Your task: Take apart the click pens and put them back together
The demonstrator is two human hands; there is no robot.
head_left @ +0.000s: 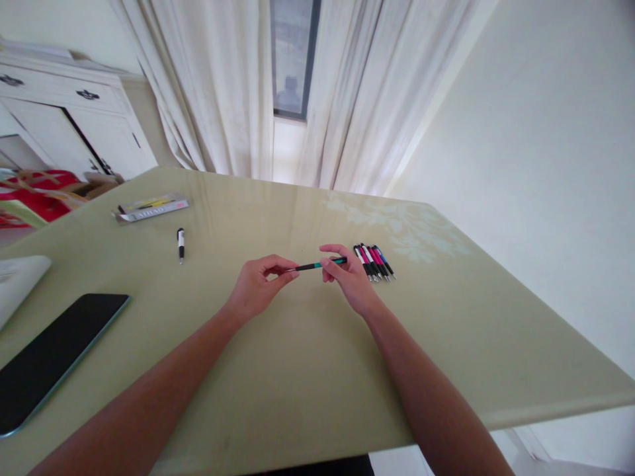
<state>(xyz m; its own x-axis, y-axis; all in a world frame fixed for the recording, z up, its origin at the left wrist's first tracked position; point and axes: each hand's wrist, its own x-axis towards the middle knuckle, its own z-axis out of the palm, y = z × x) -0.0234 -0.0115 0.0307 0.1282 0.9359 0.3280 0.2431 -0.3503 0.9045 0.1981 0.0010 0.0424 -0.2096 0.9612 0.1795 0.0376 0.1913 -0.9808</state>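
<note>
Between my two hands, over the middle of the table, a black and green pen (310, 266) lies nearly level. My left hand (260, 281) pinches its tip end between thumb and fingertips. The other end, the black one, is gripped by my right hand (347, 274), with the thumb on the barrel and the index finger lifted off. Just right of that hand a row of several pens (376, 263), pink, white and blue with black grips, lies side by side on the table. A single white and black pen (180, 246) lies apart on the left.
A clear packet (151, 206) with something yellow inside lies at the back left of the pale green table (307, 370). A dark tablet (59, 357) rests at the near left, beside a white object (20, 281). Curtains hang behind the table, and a white wall (555, 165) borders its right.
</note>
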